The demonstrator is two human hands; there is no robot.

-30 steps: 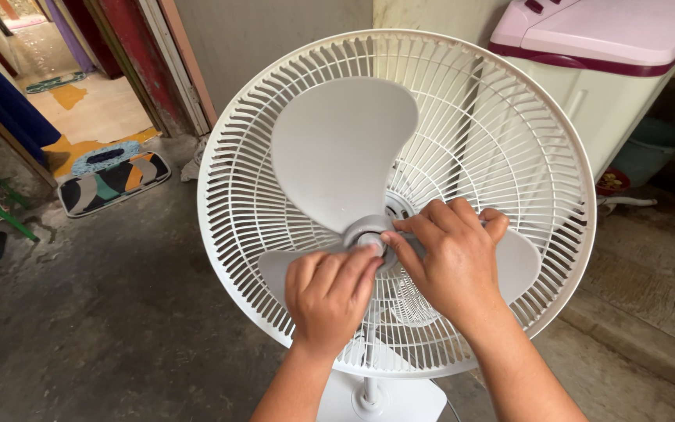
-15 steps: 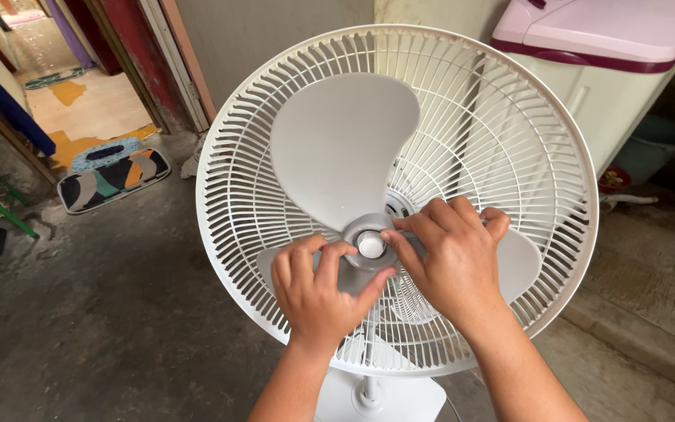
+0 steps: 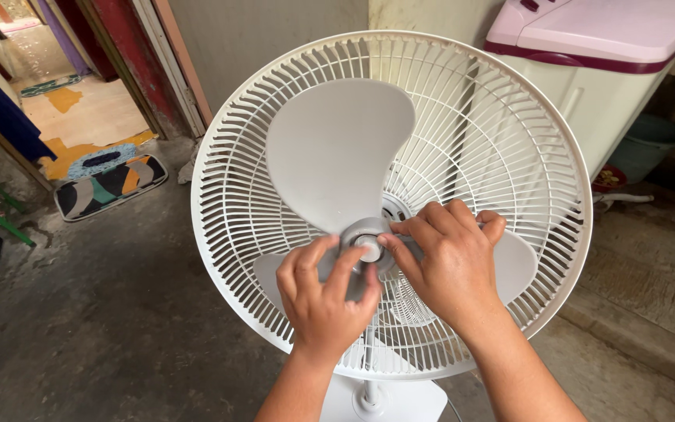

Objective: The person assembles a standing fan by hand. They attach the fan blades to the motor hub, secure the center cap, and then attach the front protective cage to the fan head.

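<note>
The grey hub cap (image 3: 369,248) sat at the centre of the fan blades (image 3: 337,156), inside the white rear grille (image 3: 509,141) of a standing fan in the middle of the scene. Your left hand (image 3: 323,301) pinched the cap, fingers closed around its near-left side. Your right hand (image 3: 445,266) pressed flat on the right blade, fingertips touching the cap, gripping nothing. The grille's rim ran close to a pink-lidded washing machine (image 3: 595,39) at far right. Bare concrete floor (image 3: 119,328) lay open to the left, reaching a patterned doormat (image 3: 111,178) by the doorway.
</note>
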